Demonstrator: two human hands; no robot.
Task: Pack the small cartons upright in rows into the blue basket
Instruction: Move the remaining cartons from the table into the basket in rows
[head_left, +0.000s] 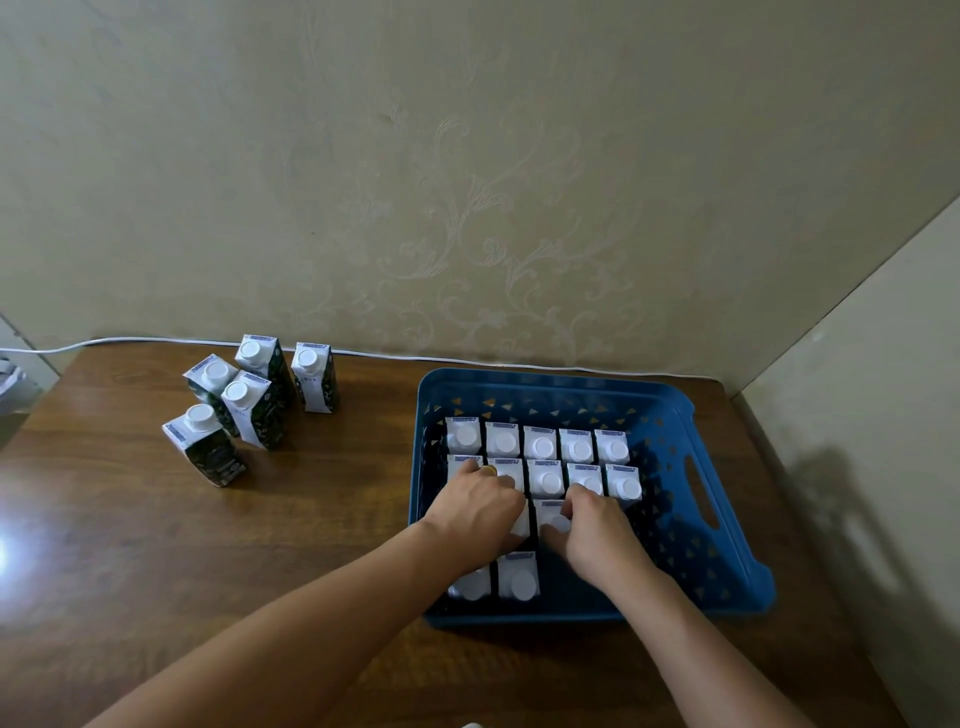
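Note:
The blue basket (722, 467) sits on the right of the wooden table (322, 519). Inside it, small cartons with white caps (543, 444) stand upright in rows along the far side, with more rows nearer me. My left hand (478, 512) lies over the cartons of the third row, fingers curled round one there. My right hand (597, 535) grips the neighbouring carton (553, 517) in that row. Two more cartons (519, 579) stand at the basket's near left, partly hidden by my forearm. Several dark green cartons (252, 410) stand loose on the table to the left.
A white cable (156, 342) runs along the table's back edge against the patterned wall. The basket's right side, by the handle slot (701, 491), holds no cartons. A side wall rises at the far right.

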